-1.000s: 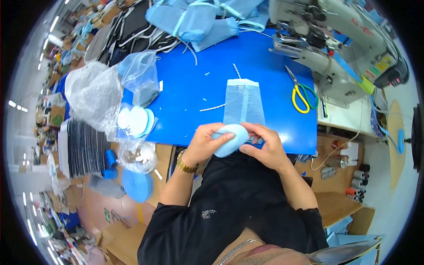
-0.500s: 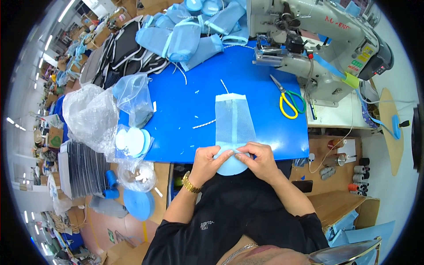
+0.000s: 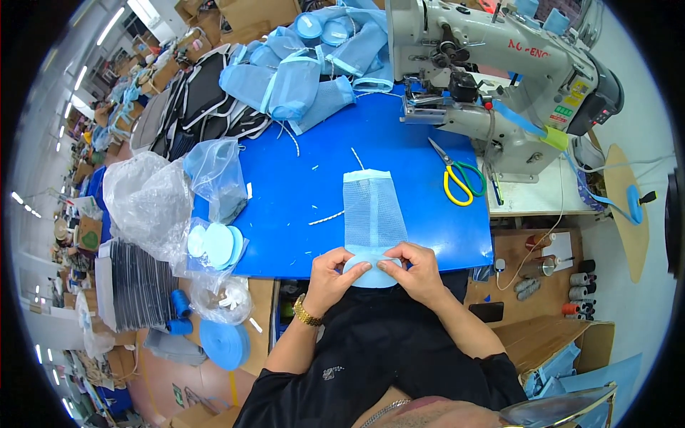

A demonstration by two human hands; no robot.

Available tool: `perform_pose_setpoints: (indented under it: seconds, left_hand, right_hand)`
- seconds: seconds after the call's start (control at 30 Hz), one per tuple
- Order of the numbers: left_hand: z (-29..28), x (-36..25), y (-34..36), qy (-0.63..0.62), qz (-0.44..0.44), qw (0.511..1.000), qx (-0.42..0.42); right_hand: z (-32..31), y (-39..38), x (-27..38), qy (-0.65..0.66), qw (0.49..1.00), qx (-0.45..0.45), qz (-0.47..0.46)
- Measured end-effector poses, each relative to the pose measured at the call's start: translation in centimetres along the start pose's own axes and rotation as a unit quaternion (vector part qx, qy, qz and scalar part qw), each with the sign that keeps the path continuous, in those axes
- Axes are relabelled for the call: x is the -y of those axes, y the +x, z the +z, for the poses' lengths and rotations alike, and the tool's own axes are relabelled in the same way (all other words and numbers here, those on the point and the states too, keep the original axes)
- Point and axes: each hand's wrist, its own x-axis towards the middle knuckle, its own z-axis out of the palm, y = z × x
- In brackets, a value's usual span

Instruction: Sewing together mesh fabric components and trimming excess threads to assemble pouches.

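A light blue mesh bag lies flat on the blue tabletop, its drawstring ends sticking out at the far end and left side. At its near end is a round light blue fabric disc, over the table's front edge. My left hand pinches the disc's left part between thumb and fingers. Opposite it, my right hand grips the right part the same way. The thumbs are a little apart on top, and the fingers underneath are hidden. Whether disc and mesh are sewn together I cannot tell.
Scissors with yellow and green handles lie to the right, below a sewing machine. Finished-looking mesh bags pile up at the back. Plastic bags and loose discs sit at the left; thread spools stand at the lower right.
My thumbs have moved apart along the disc, which now lies flatter between them. The whole view has shifted slightly, so the table sits lower in the picture.
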Motion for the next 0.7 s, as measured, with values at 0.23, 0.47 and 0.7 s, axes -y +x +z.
perform_pose_setpoints:
  seconds: [0.23,0.47,0.7]
  left_hand:
    - [0.6,-1.5,0.2,-0.024,0.068,0.997,-0.019]
    - [1.0,0.2,-0.1,0.081,0.189,0.972,-0.115]
    - [1.0,0.0,-0.3,0.109,0.241,0.951,-0.162]
  right_hand:
    - [0.2,-0.1,0.0,-0.059,0.998,-0.025,-0.006]
    - [-0.1,-0.8,-2.1,-0.103,0.981,-0.057,-0.151]
    - [0.4,-0.4,-1.4,-0.131,0.969,-0.058,-0.203]
